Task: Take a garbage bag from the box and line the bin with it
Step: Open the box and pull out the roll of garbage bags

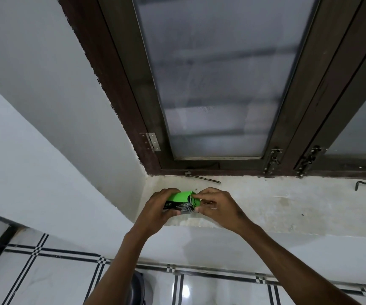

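Note:
A small green and black garbage bag box (180, 200) is held up in front of the window sill (265, 208). My left hand (159, 209) grips the box round its left end. My right hand (215, 204) pinches the box's right end flap with thumb and fingertips. No bag shows outside the box. A dark rounded shape (136, 289) at the bottom edge may be the bin; most of it is hidden behind my left forearm.
A dark wooden window frame (116, 84) with frosted panes fills the top. Metal latches (273, 159) and a stay hook (201, 177) sit along the sill. White tiles with black lines (52, 274) cover the wall below.

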Available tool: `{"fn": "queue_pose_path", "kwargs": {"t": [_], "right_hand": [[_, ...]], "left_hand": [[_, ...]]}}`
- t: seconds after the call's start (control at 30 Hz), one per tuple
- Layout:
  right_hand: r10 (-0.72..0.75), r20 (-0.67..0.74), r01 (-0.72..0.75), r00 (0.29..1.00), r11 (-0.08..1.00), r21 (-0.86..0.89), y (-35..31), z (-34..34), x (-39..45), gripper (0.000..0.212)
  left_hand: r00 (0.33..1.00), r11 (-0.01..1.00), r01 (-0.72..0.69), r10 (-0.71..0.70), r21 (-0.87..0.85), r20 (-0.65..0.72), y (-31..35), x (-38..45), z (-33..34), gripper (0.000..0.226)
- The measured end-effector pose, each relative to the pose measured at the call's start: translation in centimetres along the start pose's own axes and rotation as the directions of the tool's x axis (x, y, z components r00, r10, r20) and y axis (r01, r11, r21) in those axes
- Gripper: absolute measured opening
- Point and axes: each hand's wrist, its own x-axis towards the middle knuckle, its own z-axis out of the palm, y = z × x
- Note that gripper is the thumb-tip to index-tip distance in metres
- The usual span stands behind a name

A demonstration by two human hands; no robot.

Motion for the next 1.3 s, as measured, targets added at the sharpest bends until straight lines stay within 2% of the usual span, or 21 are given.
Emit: {"fn": "queue_pose_path", "kwargs": {"t": [0.13, 0.27, 0.4, 0.63, 0.83, 0.93, 1.1, 1.3], "right_hand": [[-0.066, -0.027, 0.061, 0.997, 0.986, -0.157, -0.2, 0.2, 0.1, 0.037], [-0.079, -0.109, 0.049, 0.991, 0.965, -0.256, -0.5, 0.6, -0.1, 0.028], [-0.065, -0.128, 0.029, 0.990, 0.963, -0.269, -1.5, 1.0, -0.2, 0.008], [0.156, -0.095, -0.170, 0.983, 0.971, -0.167, -1.5, 1.3, -0.2, 0.005], [0.296, -0.294, -0.302, 0.909, 0.953, 0.027, -1.9, 1.6, -0.7, 0.018], [0.384, -0.348, -0.353, 0.855, 0.923, 0.153, -1.7, 2.2, -1.0, 0.016], [0.482, -0.357, -0.362, 0.800, 0.863, 0.353, -1.5, 2.5, -1.4, 0.006], [0.461, -0.246, -0.314, 0.853, 0.829, 0.463, -1.3, 1.3, -1.4, 0.010]], "left_hand": [[1.000, 1.000, 0.004, -0.004, 0.002, 0.002, 0.1, 0.0, 0.1, 0.049], [1.000, 1.000, 0.024, -0.024, 0.017, -0.002, 0.1, -0.2, 0.3, 0.051], [0.999, 0.997, 0.046, -0.045, 0.061, -0.019, 0.2, -0.2, 0.6, 0.053], [0.999, 0.989, 0.033, -0.027, 0.144, -0.041, 0.7, -0.5, 0.7, 0.056], [0.992, 0.977, 0.077, -0.055, 0.200, -0.111, 1.6, -0.4, 1.0, 0.056], [0.990, 0.969, 0.074, -0.042, 0.236, -0.138, 2.3, -0.3, 1.2, 0.055], [0.985, 0.942, 0.079, -0.024, 0.325, -0.171, 3.0, 0.2, 1.6, 0.058], [0.986, 0.922, 0.073, -0.010, 0.381, -0.164, 3.7, 0.7, 1.4, 0.058]]}}
